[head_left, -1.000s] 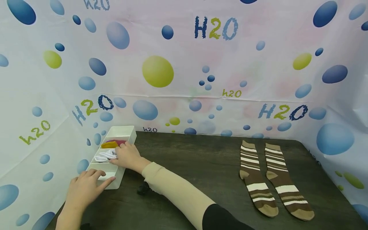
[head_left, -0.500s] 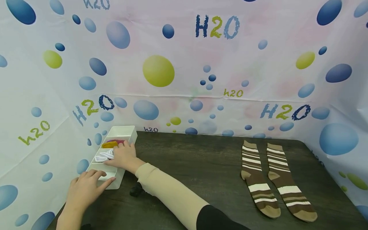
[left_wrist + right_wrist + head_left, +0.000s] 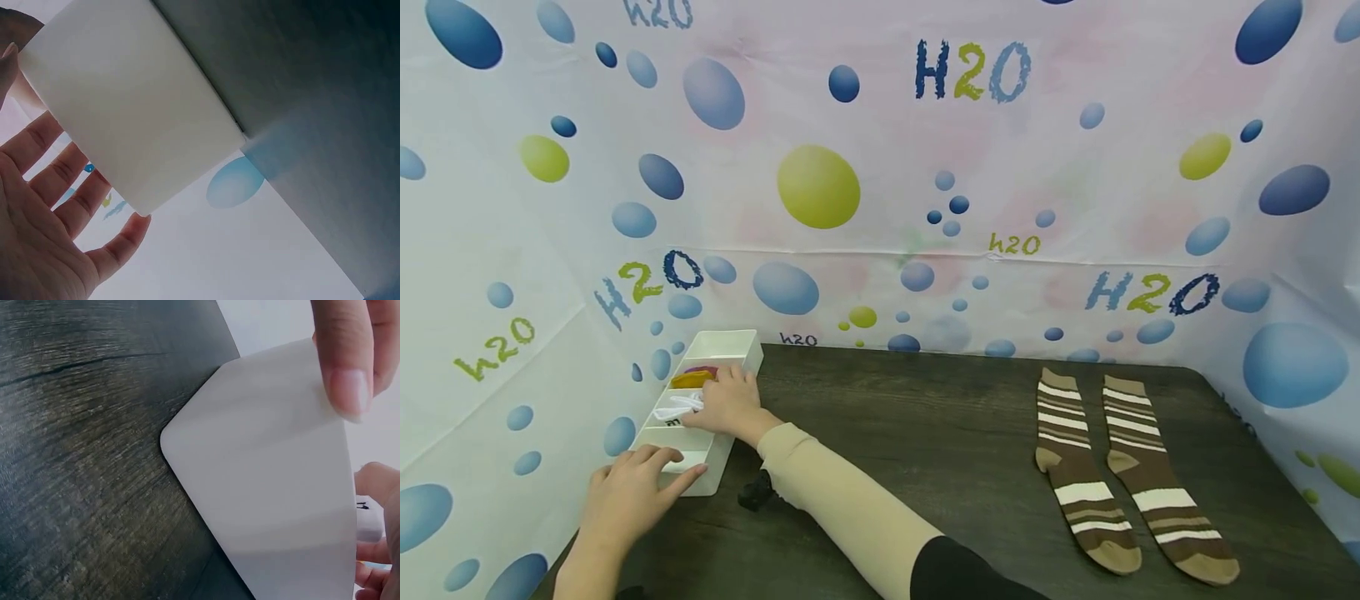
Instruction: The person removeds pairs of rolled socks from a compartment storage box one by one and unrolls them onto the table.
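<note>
At the left of the table stands a long white divided box (image 3: 718, 468). My left hand (image 3: 628, 496) rests at its near end, thumb by the front right corner and fingers over the rim. The left wrist view shows these fingers (image 3: 78, 206) partly hidden by the box's end wall. My right hand (image 3: 730, 404) reaches into a middle compartment and grips a white folded sock (image 3: 676, 407) with black lettering, partly covered by the hand. In the right wrist view a fingertip (image 3: 350, 394) overlaps the box's rim.
Mustard folded fabric (image 3: 691, 380) and purple fabric (image 3: 700, 369) sit in the compartment behind. Two brown striped socks (image 3: 1082, 483) (image 3: 1165, 475) lie flat at the table's right. A printed backdrop (image 3: 880, 167) rises behind and beside the dark wooden table (image 3: 887, 417).
My right hand shifts slightly about the white sock, and its folds change, with black lettering now showing near my thumb. My left hand stays at the box's near end.
</note>
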`<state>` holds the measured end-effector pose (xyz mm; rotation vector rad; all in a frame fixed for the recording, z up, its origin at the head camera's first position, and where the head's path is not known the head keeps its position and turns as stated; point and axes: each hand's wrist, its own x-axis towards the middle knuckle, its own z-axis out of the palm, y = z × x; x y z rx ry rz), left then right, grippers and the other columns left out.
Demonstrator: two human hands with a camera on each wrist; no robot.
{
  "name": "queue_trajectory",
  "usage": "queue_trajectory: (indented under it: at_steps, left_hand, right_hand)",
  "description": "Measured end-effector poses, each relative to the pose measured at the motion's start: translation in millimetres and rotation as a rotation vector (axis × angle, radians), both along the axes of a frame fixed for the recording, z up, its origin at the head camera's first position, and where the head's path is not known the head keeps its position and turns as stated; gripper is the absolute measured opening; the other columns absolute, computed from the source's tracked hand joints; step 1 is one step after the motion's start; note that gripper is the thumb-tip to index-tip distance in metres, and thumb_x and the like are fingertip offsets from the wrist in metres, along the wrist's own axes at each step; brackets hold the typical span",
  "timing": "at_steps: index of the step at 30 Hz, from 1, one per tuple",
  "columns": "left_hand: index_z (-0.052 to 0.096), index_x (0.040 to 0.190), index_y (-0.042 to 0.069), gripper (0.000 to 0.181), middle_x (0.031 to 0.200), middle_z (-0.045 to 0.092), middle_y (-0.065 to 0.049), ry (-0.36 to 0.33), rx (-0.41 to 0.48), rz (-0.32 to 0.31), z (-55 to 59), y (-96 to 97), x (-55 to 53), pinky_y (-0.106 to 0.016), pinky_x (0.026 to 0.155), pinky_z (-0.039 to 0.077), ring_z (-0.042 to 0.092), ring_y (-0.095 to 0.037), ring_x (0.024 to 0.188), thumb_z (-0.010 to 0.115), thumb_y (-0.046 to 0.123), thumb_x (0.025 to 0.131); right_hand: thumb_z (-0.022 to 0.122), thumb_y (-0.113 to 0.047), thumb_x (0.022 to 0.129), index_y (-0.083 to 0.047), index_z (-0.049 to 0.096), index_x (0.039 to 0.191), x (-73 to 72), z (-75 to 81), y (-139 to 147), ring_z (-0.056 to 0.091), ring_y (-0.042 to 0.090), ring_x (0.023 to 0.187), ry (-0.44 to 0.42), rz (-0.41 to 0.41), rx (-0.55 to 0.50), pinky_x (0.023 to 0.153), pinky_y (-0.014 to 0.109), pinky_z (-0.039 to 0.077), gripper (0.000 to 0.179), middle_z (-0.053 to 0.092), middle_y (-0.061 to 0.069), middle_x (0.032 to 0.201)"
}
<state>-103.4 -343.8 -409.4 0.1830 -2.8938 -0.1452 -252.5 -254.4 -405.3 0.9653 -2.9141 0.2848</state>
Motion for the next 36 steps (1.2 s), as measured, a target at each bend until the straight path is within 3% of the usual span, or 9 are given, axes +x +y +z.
queue_trajectory:
  at_steps: [5, 10, 21, 30, 36]
  left_hand:
    - [0.071, 0.099, 0.011, 0.057, 0.109, 0.069, -0.017, 0.003, 0.016, 0.005, -2.1, -0.3, -0.4, -0.073, 0.082, 0.037, 0.059, -0.043, 0.101, 0.060, 0.065, 0.085]
    - [0.071, 0.099, 0.011, 0.056, 0.108, 0.069, -0.017, 0.000, 0.024, 0.009, -1.9, 0.1, -0.6, -0.073, 0.082, 0.037, 0.059, -0.043, 0.100, 0.061, 0.065, 0.085]
    - [0.071, 0.097, 0.013, 0.052, 0.105, 0.070, -0.014, 0.042, -0.006, -0.001, -1.3, 1.9, 1.6, -0.070, 0.081, 0.039, 0.061, -0.042, 0.099, 0.064, 0.063, 0.083]
    - [0.070, 0.102, 0.012, 0.058, 0.112, 0.068, -0.016, -0.010, 0.028, 0.010, 0.0, 2.2, 0.5, -0.072, 0.084, 0.035, 0.058, -0.043, 0.103, 0.059, 0.066, 0.086]
    - [0.071, 0.104, 0.012, 0.059, 0.113, 0.067, -0.015, -0.012, 0.020, 0.010, 0.5, 2.1, 0.6, -0.071, 0.083, 0.035, 0.057, -0.042, 0.103, 0.058, 0.066, 0.086]
  right_hand:
    - [0.062, -0.071, 0.078, -0.030, 0.069, 0.100, -2.4, -1.8, -2.4, 0.037, 0.008, 0.109, -0.019, -0.030, -0.009, 0.086, 0.026, 0.032, 0.047, 0.049, -0.009, 0.120]
    - [0.068, -0.065, 0.077, -0.027, 0.071, 0.097, -2.9, -1.5, -4.7, 0.036, 0.008, 0.111, -0.035, -0.042, -0.029, 0.088, 0.025, 0.033, 0.043, 0.047, -0.009, 0.120]
    - [0.067, -0.061, 0.080, -0.028, 0.070, 0.093, -3.5, -1.8, -4.2, 0.035, 0.008, 0.110, 0.023, 0.053, -0.018, 0.088, 0.024, 0.032, 0.036, 0.047, -0.012, 0.120]
    - [0.063, -0.067, 0.080, -0.029, 0.070, 0.104, -5.4, -2.4, 1.5, 0.037, 0.007, 0.104, 0.157, 0.094, -0.074, 0.085, 0.022, 0.031, 0.046, 0.046, -0.011, 0.114]
    - [0.064, -0.066, 0.079, -0.032, 0.065, 0.095, -6.4, 11.8, 7.4, 0.037, 0.007, 0.099, 0.257, 0.128, -0.156, 0.080, 0.020, 0.030, 0.037, 0.045, -0.011, 0.113]
